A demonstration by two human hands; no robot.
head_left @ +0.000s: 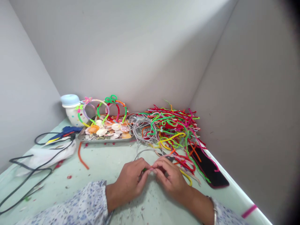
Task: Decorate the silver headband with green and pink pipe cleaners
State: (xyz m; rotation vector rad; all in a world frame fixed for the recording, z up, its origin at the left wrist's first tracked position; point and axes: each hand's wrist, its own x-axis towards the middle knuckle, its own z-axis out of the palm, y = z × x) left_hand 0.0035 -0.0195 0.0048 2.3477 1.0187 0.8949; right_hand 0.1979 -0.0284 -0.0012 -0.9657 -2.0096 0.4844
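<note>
My left hand (134, 176) and my right hand (172, 176) meet at the fingertips, just above the front of the table. Each pinches thumb against forefinger on a small piece of pipe cleaner (152, 169). Bits of pink, orange and green show at the fingers; the rest of it is hidden. Beyond my hands lie loops of grey wire (144, 128). A tangled heap of coloured pipe cleaners (175, 122) spreads behind and beside my right hand. One orange pipe cleaner (82, 157) lies alone to the left.
A metal tray (105, 141) holds seashells, with several wrapped headbands (112, 107) standing in it. Left of it are a speckled jar with a blue lid (70, 101), blue-handled pliers (67, 130) and a black cable (30, 170). A black phone (208, 170) lies at the right edge.
</note>
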